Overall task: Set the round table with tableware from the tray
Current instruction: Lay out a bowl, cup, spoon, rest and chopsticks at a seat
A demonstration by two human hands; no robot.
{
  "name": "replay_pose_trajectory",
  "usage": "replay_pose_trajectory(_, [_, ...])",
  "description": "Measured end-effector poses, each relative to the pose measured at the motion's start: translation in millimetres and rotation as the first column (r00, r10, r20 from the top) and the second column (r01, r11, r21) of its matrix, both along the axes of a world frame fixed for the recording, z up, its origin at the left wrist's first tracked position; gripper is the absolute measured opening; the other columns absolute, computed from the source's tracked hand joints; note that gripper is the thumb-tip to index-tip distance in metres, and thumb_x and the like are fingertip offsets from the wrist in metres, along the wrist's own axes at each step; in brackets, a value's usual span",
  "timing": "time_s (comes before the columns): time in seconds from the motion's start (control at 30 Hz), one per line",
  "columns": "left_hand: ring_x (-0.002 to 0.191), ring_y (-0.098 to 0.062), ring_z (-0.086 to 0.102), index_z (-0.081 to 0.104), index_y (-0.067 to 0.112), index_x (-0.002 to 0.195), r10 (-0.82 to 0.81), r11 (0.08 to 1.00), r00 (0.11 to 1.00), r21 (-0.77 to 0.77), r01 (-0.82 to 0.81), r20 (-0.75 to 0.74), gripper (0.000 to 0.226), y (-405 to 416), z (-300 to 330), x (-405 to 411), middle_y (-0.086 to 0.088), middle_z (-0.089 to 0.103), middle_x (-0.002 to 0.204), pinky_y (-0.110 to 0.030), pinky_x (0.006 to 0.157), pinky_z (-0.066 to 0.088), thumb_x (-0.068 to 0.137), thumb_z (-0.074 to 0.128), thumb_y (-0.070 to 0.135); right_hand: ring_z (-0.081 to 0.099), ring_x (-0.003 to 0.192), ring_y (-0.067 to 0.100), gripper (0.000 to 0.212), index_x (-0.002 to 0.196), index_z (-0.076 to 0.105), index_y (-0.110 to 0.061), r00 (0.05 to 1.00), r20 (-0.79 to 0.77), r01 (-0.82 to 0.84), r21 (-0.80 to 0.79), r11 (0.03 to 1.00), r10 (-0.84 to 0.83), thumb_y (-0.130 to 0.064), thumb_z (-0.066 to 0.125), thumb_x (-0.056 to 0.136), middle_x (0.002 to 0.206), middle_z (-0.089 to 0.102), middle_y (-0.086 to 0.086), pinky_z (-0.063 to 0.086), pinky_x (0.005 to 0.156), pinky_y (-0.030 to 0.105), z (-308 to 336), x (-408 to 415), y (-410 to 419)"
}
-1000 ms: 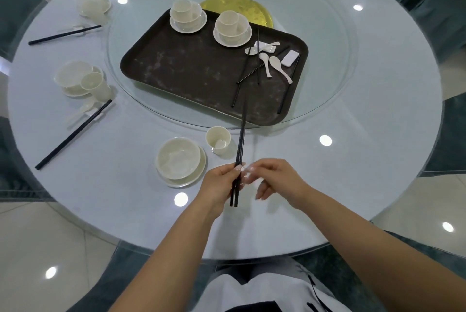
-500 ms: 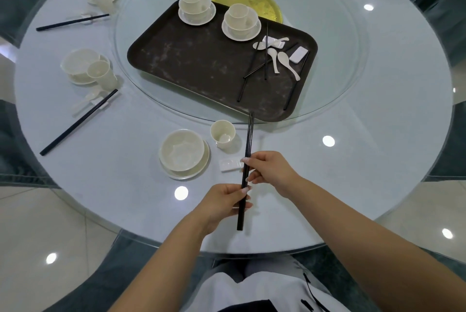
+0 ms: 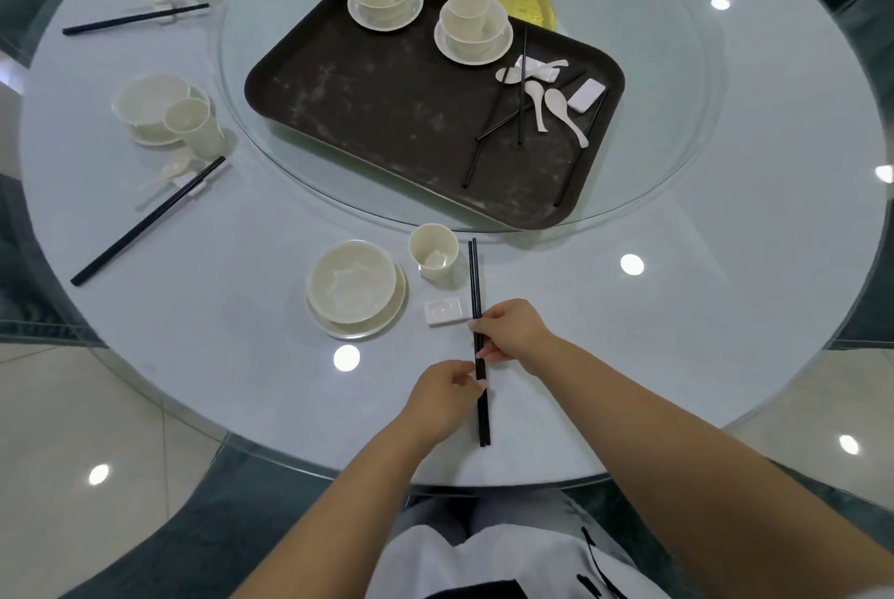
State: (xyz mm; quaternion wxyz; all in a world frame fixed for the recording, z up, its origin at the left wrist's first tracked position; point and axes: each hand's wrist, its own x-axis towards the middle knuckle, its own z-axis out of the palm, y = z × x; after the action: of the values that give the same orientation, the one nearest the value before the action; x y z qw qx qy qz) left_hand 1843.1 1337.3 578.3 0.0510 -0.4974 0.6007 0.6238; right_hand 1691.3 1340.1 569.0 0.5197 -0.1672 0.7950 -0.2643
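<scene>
Round counter, place setting in progress.
Both hands, left hand and right hand, pinch chopsticks, aligning them just right of the chopstick rest.

Even overhead light was bright; round lamp glare spotted the table near its edges. Shadows were soft. Wide-angle bending curved the rim; the focus was sharp.

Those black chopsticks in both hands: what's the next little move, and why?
Probably shift the chopsticks slightly left and lay them across the white rest. Both hands, left and right, pinch the pair just right of it; the finished settings show chopsticks resting that way.
</scene>
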Motion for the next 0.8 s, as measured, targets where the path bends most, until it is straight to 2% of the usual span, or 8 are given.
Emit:
replay_pose_trajectory(0.07, [0.099,-0.012,0.055,0.051,0.012,0.136,0.005,1.000,0.999,-0.007,-0.005,0.036,0.042,-0.6,-2.4,-0.7,0.000,0.062,0.115,-0.020,0.081,0.038,0.096,0.055,0.025,0.069,0.060,0.022,0.015,0.079,0.060,-0.013,1.000,-0.021,0.011,0.019,1.000,-0.011,-0.020,0.067,0.090,0.066,0.065,0.009,0.061,0.074,0.040,-4.2,1.7,0.4])
replay_pose_trajectory(0.13, [0.099,-0.010,0.054,0.048,0.013,0.139,0.008,1.000,0.999,-0.003,-0.008,0.043,0.045,-1.1,-3.8,-1.9,0.004,0.061,0.114,-0.020,0.081,0.038,0.096,0.054,0.026,0.070,0.062,0.023,0.016,0.078,0.059,-0.014,0.999,-0.032,0.018,0.026,0.999,-0.017,-0.021,0.068,0.089,0.061,0.064,0.006,0.061,0.077,0.043,-5.6,3.2,0.4])
replay_pose_trajectory(0.23, [0.086,-0.007,0.054,0.054,0.016,0.132,0.005,1.000,0.999,-0.025,-0.004,0.043,0.037,-1.3,-5.4,-4.2,0.012,0.057,0.095,-0.014,0.068,0.041,0.096,0.054,0.026,0.071,0.061,0.023,0.012,0.084,0.058,-0.013,1.000,-0.031,-0.005,0.033,0.999,0.006,-0.019,0.068,0.088,0.064,0.066,0.007,0.061,0.075,0.042,-4.2,6.0,-1.8])
replay_pose_trajectory(0.3, [0.083,-0.007,0.054,0.056,0.020,0.126,0.004,0.999,0.999,-0.040,-0.003,0.041,0.030,-1.4,-7.5,-4.8,0.012,0.055,0.091,-0.011,0.067,0.039,0.096,0.053,0.025,0.072,0.064,0.026,0.011,0.089,0.057,-0.013,0.999,-0.039,-0.022,0.041,0.999,0.023,-0.016,0.068,0.088,0.068,0.067,0.009,0.061,0.075,0.044,-2.8,7.4,-3.4])
replay_pose_trajectory(0.4, [0.087,-0.012,0.054,0.055,0.027,0.114,0.003,0.999,0.999,-0.051,-0.001,0.039,0.018,-1.9,-9.8,-5.9,0.012,0.054,0.089,-0.016,0.069,0.041,0.096,0.053,0.024,0.071,0.063,0.028,0.013,0.089,0.054,-0.013,0.996,-0.064,-0.051,0.044,0.998,0.054,-0.012,0.066,0.088,0.071,0.068,0.011,0.061,0.074,0.046,-1.7,8.9,-4.7])
replay_pose_trajectory(0.53, [0.088,-0.011,0.054,0.054,0.020,0.128,-0.003,0.998,0.999,-0.058,0.006,0.052,0.032,-1.8,-9.3,-7.4,0.009,0.055,0.093,-0.019,0.070,0.040,0.097,0.053,0.025,0.072,0.065,0.030,0.013,0.084,0.052,-0.015,0.982,-0.137,-0.123,0.047,0.991,0.128,-0.012,0.063,0.090,0.071,0.067,0.009,0.061,0.072,0.046,-1.3,9.5,-3.6])
replay_pose_trajectory(0.6, [0.084,-0.007,0.053,0.052,0.018,0.132,-0.003,0.998,0.998,-0.058,0.006,0.058,0.037,-1.7,-9.6,-7.8,0.011,0.055,0.092,-0.016,0.067,0.039,0.096,0.053,0.026,0.073,0.067,0.031,0.012,0.084,0.051,-0.016,0.967,-0.180,-0.172,0.049,0.984,0.178,-0.014,0.059,0.092,0.072,0.066,0.008,0.061,0.071,0.046,-0.9,9.8,-2.0])
replay_pose_trajectory(0.8, [0.084,-0.006,0.054,0.057,0.021,0.126,0.000,0.999,0.998,-0.052,0.003,0.064,0.031,-1.2,-10.1,-7.1,0.009,0.058,0.095,-0.014,0.069,0.042,0.096,0.053,0.028,0.072,0.071,0.031,0.005,0.093,0.055,-0.013,0.931,-0.268,-0.239,0.062,0.969,0.246,-0.011,0.056,0.088,0.085,0.070,0.012,0.060,0.070,0.039,0.3,11.9,2.9])
